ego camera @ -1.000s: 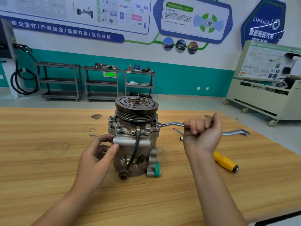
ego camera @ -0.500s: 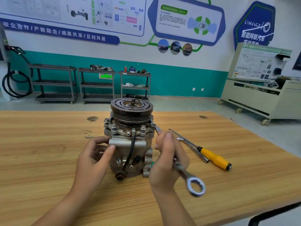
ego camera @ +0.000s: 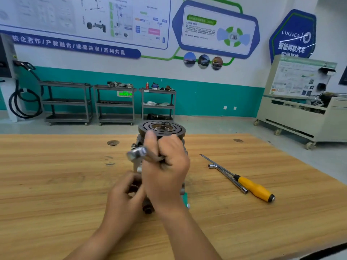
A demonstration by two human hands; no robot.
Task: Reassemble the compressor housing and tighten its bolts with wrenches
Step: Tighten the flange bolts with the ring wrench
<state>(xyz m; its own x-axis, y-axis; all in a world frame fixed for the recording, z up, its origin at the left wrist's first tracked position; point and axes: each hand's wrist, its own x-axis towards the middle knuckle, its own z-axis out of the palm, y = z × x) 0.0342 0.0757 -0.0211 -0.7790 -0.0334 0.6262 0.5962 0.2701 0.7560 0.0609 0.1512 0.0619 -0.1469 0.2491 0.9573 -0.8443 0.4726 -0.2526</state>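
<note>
The grey metal compressor [ego camera: 161, 128] stands upright in the middle of the wooden table [ego camera: 56, 184], its dark grooved pulley on top. My right hand [ego camera: 165, 166] is in front of its housing, closed around a silver wrench [ego camera: 137, 153] whose blurred ring end sticks out to the left. My left hand [ego camera: 125, 194] rests lower, against the front left of the compressor body, fingers curled on it. Both hands hide most of the housing and its bolts.
A yellow-handled screwdriver [ego camera: 255, 188] and an L-shaped socket wrench [ego camera: 225, 173] lie on the table to the right of the compressor. Grey shelf carts [ego camera: 114, 104] stand along the far wall, and a beige equipment cabinet [ego camera: 300, 113] stands at the right.
My right hand has swung the wrench round from the compressor's right side to its front left, and now covers the housing. My left hand stays on the compressor body.
</note>
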